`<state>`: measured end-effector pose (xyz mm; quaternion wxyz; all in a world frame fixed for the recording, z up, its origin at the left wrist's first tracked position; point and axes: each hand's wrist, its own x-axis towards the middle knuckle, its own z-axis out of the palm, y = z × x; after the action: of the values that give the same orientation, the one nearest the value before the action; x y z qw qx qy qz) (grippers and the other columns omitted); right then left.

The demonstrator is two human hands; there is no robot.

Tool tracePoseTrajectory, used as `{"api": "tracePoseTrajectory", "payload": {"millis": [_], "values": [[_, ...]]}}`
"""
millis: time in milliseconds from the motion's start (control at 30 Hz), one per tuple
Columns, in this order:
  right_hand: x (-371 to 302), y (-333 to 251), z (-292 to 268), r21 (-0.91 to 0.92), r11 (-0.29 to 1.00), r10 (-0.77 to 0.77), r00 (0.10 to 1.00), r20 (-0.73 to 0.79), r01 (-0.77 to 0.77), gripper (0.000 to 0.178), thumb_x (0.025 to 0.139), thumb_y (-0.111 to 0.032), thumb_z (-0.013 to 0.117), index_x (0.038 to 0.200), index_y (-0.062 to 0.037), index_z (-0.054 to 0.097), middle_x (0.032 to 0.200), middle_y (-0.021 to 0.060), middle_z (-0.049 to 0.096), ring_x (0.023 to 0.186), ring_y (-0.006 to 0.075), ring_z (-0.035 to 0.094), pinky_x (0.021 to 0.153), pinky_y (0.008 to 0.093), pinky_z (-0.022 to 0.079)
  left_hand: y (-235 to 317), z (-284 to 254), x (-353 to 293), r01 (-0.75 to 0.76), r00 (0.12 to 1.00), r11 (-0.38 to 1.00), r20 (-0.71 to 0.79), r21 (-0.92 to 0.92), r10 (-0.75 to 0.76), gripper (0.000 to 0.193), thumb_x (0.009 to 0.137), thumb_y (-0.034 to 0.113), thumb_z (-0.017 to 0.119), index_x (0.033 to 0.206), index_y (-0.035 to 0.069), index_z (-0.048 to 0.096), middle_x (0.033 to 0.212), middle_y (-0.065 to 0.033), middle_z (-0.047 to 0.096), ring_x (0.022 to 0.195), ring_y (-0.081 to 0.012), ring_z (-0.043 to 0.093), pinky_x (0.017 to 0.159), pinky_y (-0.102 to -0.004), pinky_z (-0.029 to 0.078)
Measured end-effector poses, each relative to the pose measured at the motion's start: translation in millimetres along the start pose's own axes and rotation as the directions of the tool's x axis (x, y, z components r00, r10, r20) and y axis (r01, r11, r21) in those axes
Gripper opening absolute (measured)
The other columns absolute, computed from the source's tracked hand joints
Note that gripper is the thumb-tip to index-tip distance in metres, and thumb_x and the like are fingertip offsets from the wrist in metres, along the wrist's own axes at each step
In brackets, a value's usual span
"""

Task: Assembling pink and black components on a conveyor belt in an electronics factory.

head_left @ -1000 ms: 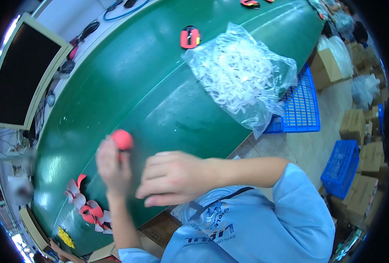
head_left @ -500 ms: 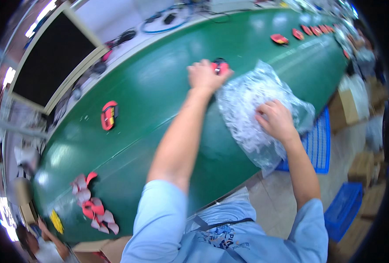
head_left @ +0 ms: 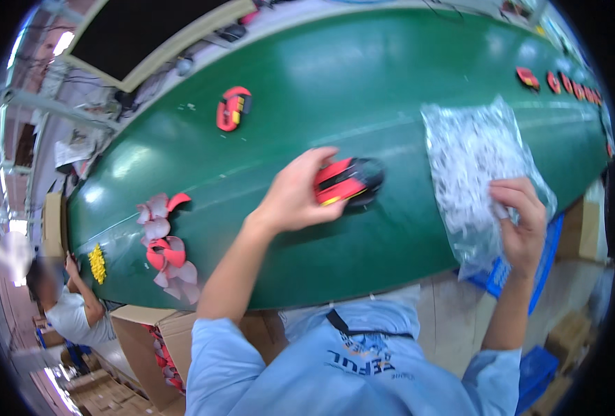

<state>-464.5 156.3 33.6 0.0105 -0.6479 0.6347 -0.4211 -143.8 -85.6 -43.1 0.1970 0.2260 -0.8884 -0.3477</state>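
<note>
My left hand (head_left: 290,194) grips a red and black plastic housing (head_left: 343,182) with a yellow strip, holding it over the green work surface. Its dark rounded end points right. On my right, a clear plastic bag (head_left: 463,166) full of small white pieces lies on the surface. My right hand (head_left: 522,218) is at the bag's right side, fingers curled and thumb close to them. Whatever those fingertips pinch is too small to make out. A similar red and black housing (head_left: 233,109) with yellow parts lies further back, left of centre.
Red and pale curved shells (head_left: 165,253) lie in a heap at left, near a yellow pile of small parts (head_left: 97,263). More red housings (head_left: 527,78) line the far right. A co-worker (head_left: 75,305) is at far left. An open carton (head_left: 137,340) stands below the edge.
My left hand has come nearer with the red and black housing. My right hand has shifted from over the bag's middle to its right side. The head view has turned left.
</note>
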Motion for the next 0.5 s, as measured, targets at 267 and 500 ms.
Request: {"api": "tracePoseTrajectory", "payload": {"millis": [267,500], "values": [[11,-54,141,0.310,0.951,-0.120,0.918,0.379,-0.003,0.027,0.083,-0.003,0.080,0.110,-0.0059,0.081,0.089,0.0095,0.076,0.079,0.0270,0.070,0.073,0.0388,0.056,8,8,-110,-0.059,0.998,0.997,0.007,0.058,0.059,0.082,0.069,0.015,0.091,0.141,0.002,0.056,0.131,-0.0144,0.068,0.122,-0.0356,0.059,0.103,-0.0451,0.054],[1,-55,172,0.364,0.931,-0.087,0.946,0.311,-0.034,0.020,0.089,-0.005,0.078,0.109,-0.0066,0.081,0.085,0.0072,0.073,0.075,0.0225,0.068,0.070,0.0351,0.054,13,22,-125,-0.031,0.998,0.994,-0.044,0.107,0.036,0.074,0.073,0.020,0.090,0.138,0.003,0.060,0.131,-0.0124,0.068,0.124,-0.0374,0.058,0.104,-0.0464,0.053]]}}
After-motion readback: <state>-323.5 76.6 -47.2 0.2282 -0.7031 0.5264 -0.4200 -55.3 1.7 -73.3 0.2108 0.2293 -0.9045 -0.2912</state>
